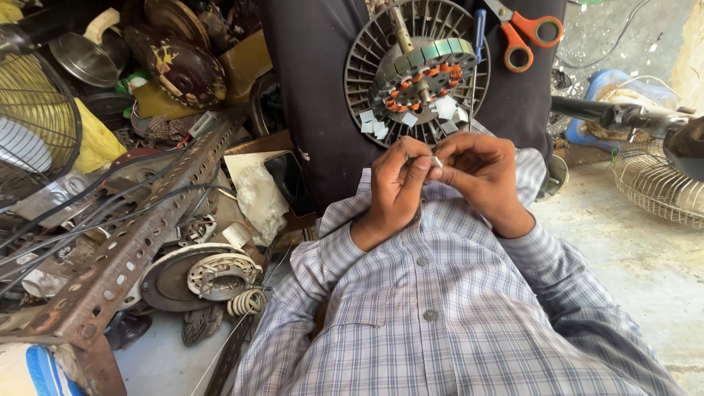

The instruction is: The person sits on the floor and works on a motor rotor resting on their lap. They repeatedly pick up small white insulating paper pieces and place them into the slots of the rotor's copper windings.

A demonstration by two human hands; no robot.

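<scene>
Both hands pinch a small pale strip just below a fan motor in the upper middle of the frame.

The left hand and right hand meet fingertip to fingertip, closed narrowly on the small pale strip above the checked shirt. Just above them, on the dark lap, lies the round fan motor with copper windings and pale slips tucked in its slots. Orange-handled scissors sit to the upper right, a blue-handled screwdriver beside the motor, a rusty perforated angle bar at the left.
</scene>
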